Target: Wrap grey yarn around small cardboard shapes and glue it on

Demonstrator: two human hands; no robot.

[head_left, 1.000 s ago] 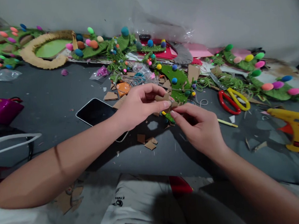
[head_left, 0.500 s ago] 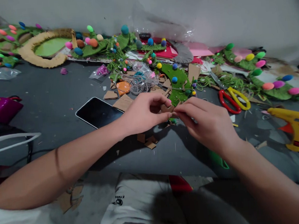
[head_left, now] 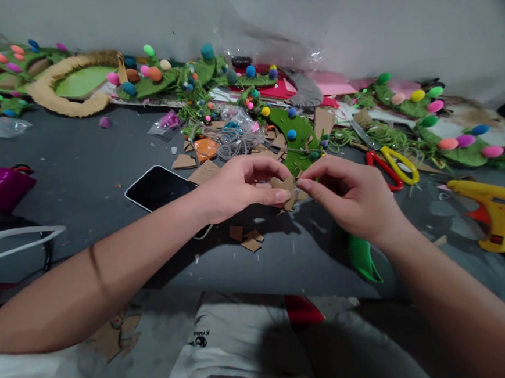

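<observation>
Cardboard piece (head_left: 288, 193) above table (head_left: 78, 150), clamped between my left hand's (head_left: 249, 180) thumb and fingers. Right hand (head_left: 351, 196): fingertips at its edge; can't tell if gripping. Best: brace near the worked edge, pull lightly. Count: one phone (head_left: 158, 187), one glue gun (head_left: 499, 207), one scissors (head_left: 382, 151).

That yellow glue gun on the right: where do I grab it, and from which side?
Take the yellow glue gun by its handle, probably with the right hand coming from the near side. The gun lies with that handle pointing toward the person, a slim part that should be easy to wrap. The orange trigger and the nose face left, so keep clear of both.
</observation>
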